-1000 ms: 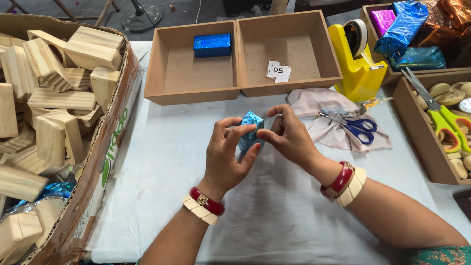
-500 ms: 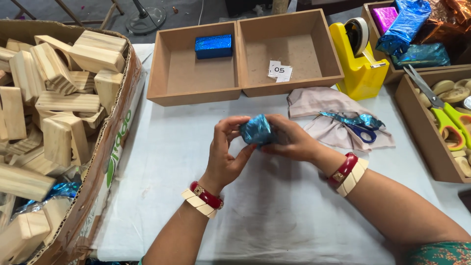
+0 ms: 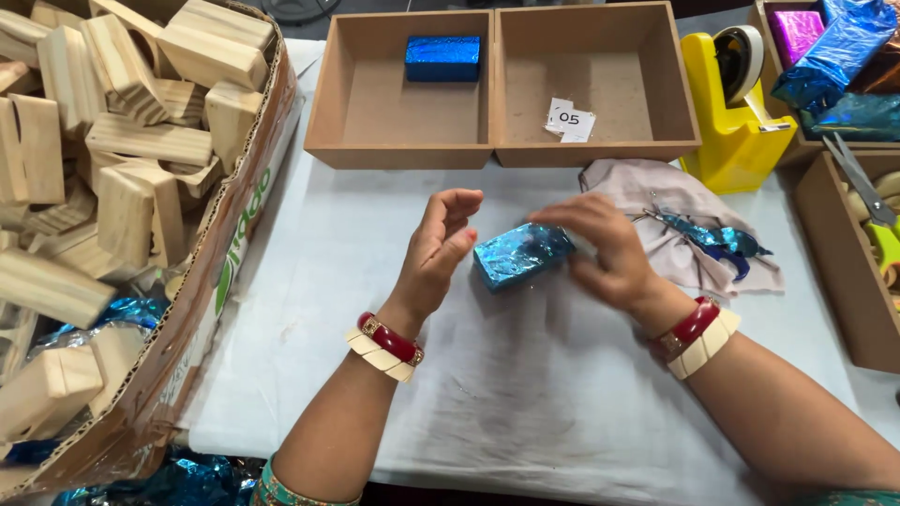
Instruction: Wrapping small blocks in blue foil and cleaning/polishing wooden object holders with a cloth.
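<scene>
A small block wrapped in shiny blue foil (image 3: pixel 520 255) lies tilted on the white table cover (image 3: pixel 525 394). My right hand (image 3: pixel 607 251) has its fingers over the block's right end and holds it there. My left hand (image 3: pixel 439 245) is just left of the block with its fingers spread and nothing in it, its fingertips a little off the foil. Both wrists wear red and cream bangles.
A cardboard box (image 3: pixel 202 309) full of bare wooden blocks stands at the left. Two wooden trays sit at the back: one (image 3: pixel 323 103) holds a blue wrapped block (image 3: pixel 442 58), the other (image 3: pixel 689 103) a paper slip. At the right are a yellow tape dispenser (image 3: pixel 736 122), a cloth (image 3: pixel 637 187) with scissors and foil scrap, and a side tray (image 3: pixel 830 253).
The wrapped block went from being held upright between both hands to lying flat on the table. My left hand let go and opened. The camera view shifted down.
</scene>
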